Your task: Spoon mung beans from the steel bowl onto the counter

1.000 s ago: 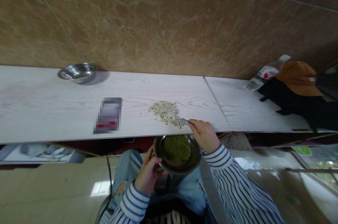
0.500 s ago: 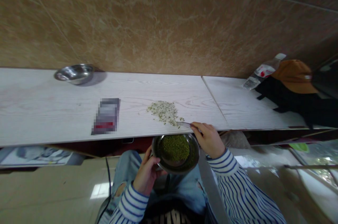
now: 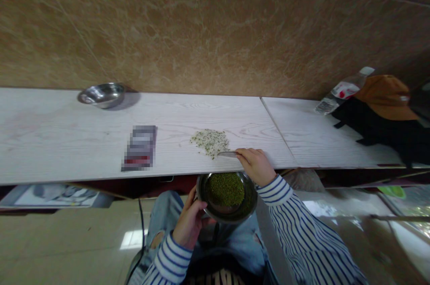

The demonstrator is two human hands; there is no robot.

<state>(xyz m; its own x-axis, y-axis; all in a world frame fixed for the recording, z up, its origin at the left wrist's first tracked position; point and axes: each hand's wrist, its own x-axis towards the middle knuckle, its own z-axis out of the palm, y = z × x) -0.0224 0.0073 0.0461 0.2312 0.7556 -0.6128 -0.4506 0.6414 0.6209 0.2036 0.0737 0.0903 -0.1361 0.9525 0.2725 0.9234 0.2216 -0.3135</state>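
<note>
My left hand [image 3: 191, 222] is closed on the left rim of a steel bowl [image 3: 249, 206], which is tilted just below the front edge of the table. Small green beans [image 3: 226, 190], like mung beans, lie in that bowl. In my right hand [image 3: 258, 166] is a thin metal utensil [image 3: 227, 154]; whether it is a knife or a spoon I cannot make out. Its tip touches the near side of a loose pile of white grains mixed with green beans [image 3: 211, 141], spread on the white tabletop [image 3: 181, 119].
Against the wall at the back left stands another steel bowl [image 3: 102, 95]. A blurred flat packet [image 3: 140, 148] lies left of the pile. To the right are a plastic bottle [image 3: 346, 90], a brown cap [image 3: 386, 97] and black cloth [image 3: 366, 132]. An open drawer [image 3: 57, 197] juts out at lower left.
My right hand has moved left with the utensil, and the stray beans at the pile's right end now lie closer in. My left hand still holds the bowl. The view has shifted slightly.
</note>
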